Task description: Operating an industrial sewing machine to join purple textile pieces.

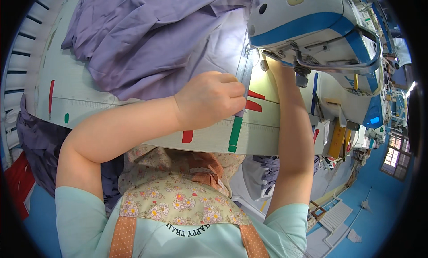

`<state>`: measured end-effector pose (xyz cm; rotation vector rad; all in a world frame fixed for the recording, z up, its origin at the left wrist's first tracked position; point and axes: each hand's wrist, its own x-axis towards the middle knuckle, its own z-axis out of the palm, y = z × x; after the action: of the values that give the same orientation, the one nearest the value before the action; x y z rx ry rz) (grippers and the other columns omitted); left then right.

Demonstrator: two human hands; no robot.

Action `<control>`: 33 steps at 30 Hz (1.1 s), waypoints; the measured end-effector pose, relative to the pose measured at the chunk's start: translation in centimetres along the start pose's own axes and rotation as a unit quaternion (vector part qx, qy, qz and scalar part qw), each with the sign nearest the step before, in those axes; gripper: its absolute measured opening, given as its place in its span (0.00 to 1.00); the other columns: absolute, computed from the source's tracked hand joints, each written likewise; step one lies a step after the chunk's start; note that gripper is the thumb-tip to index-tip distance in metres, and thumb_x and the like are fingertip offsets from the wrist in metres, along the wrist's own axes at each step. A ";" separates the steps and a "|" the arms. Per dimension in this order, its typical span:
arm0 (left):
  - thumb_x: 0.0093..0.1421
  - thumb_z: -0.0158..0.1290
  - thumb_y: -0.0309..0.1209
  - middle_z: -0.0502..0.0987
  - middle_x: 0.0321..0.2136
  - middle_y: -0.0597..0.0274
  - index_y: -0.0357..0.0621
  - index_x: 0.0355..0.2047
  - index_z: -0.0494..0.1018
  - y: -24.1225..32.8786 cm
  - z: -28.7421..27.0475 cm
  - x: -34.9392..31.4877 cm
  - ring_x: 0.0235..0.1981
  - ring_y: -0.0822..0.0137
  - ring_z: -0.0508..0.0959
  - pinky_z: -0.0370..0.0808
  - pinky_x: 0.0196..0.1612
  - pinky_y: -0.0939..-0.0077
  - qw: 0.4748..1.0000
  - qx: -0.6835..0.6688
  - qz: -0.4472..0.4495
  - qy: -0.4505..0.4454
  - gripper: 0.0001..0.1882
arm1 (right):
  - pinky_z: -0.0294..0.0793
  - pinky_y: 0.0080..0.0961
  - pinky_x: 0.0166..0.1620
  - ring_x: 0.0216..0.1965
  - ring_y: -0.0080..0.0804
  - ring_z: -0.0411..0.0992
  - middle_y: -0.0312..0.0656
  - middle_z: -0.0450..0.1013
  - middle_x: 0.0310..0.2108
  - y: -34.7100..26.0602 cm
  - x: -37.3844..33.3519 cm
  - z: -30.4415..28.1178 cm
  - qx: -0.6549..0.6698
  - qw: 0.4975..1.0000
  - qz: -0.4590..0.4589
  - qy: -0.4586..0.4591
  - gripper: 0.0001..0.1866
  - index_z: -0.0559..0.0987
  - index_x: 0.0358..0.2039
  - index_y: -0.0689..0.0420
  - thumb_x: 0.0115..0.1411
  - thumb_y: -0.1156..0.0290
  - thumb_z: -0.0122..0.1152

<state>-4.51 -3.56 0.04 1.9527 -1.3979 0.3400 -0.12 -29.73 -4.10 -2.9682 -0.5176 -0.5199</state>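
A large piece of purple fabric [147, 39] lies bunched and folded over the sewing table. My left hand [213, 100] is closed in a fist at its right edge, pinching the cloth. A darker straight strip [243, 75] runs from beside that hand up toward the sewing machine [307, 24]. My right forearm [294, 124] reaches forward under the machine's head. Only the wrist end of my right hand [276, 67] shows there; the machine hides the fingers. A bright lamp lights the cloth near the needle area.
Red and green tape marks [235, 134] and a printed ruler line cross the white table [89, 106] near its front edge. More dark purple cloth [40, 142] hangs at the left. Beyond the machine's right side sits a yellow box-like object [337, 140].
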 end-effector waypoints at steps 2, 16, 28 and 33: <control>0.43 0.59 0.25 0.76 0.31 0.67 0.45 0.25 0.72 0.0 -0.1 -0.1 0.37 0.64 0.79 0.78 0.37 0.69 1.000 -0.003 -0.002 -0.001 0.08 | 0.78 0.35 0.43 0.38 0.43 0.78 0.42 0.79 0.39 -0.2 -0.2 0.3 0.075 0.996 0.038 0.011 0.10 0.82 0.39 0.51 0.54 0.71 0.65; 0.42 0.60 0.23 0.77 0.32 0.64 0.44 0.28 0.74 0.3 -0.6 0.2 0.35 0.60 0.77 0.78 0.38 0.67 0.997 -0.034 -0.062 0.005 0.10 | 0.77 0.38 0.47 0.45 0.45 0.75 0.42 0.77 0.43 -8.7 -5.4 -9.2 0.311 0.950 -0.011 0.026 0.23 0.79 0.45 0.56 0.44 0.78 0.69; 0.41 0.65 0.24 0.77 0.37 0.62 0.42 0.34 0.75 1.4 -2.2 -1.5 0.38 0.56 0.77 0.77 0.41 0.64 0.996 -0.045 -0.073 -0.021 0.17 | 0.78 0.33 0.39 0.37 0.39 0.77 0.37 0.78 0.34 -9.5 -5.9 -8.3 0.291 0.952 -0.051 0.077 0.11 0.81 0.31 0.55 0.45 0.79 0.72; 0.42 0.65 0.24 0.77 0.38 0.62 0.42 0.38 0.77 1.2 -2.5 -2.2 0.39 0.56 0.77 0.77 0.41 0.63 0.998 -0.045 -0.040 -0.028 0.19 | 0.79 0.32 0.38 0.36 0.38 0.77 0.35 0.78 0.34 -9.7 -6.0 -8.2 0.288 0.953 -0.054 0.073 0.12 0.81 0.30 0.55 0.44 0.79 0.72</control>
<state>-5.94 -0.49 1.08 1.9514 -1.3423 0.1839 -11.36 -23.69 1.80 -2.3395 -0.6813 -0.4889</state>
